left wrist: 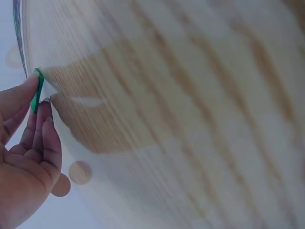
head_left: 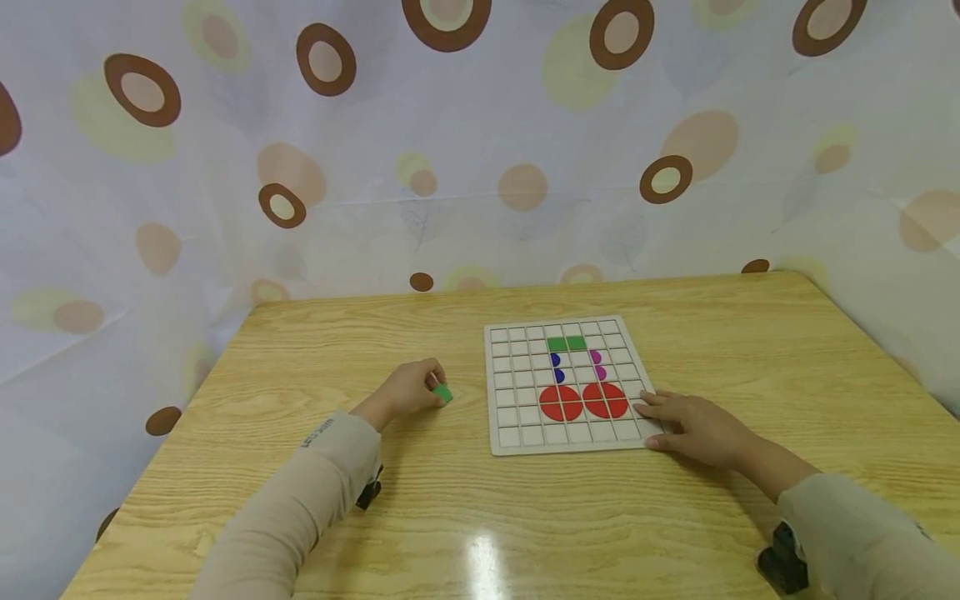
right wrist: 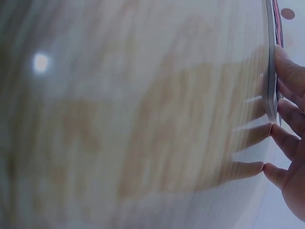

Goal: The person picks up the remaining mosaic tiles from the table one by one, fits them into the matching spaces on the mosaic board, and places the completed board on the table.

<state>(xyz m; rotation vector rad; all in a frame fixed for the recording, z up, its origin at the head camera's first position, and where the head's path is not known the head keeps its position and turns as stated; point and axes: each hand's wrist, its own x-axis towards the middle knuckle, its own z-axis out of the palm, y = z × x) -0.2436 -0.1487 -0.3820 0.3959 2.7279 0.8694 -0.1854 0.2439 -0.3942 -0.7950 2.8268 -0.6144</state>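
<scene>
A small green square tile [head_left: 443, 392] is pinched between the thumb and fingers of my left hand [head_left: 411, 388], left of a white gridded board [head_left: 517, 437]. In the left wrist view the same tile [left wrist: 37, 90] appears edge-on, held up off the wooden surface. My right hand [head_left: 697, 429] rests at the board's right edge, fingers fairly straight and touching it. On the board lie two green squares [head_left: 566, 343], two blue half-circles [head_left: 556, 360], two magenta half-circles [head_left: 596, 357] and two red circles [head_left: 561, 403] made of quarter pieces.
The wooden table [head_left: 450, 500] carries the board near its middle. Behind and along the sides hangs a pale curtain [head_left: 465, 150] with brown and yellow circles. A dark device [head_left: 783, 560] sits at the right wrist, another [head_left: 369, 492] at the left.
</scene>
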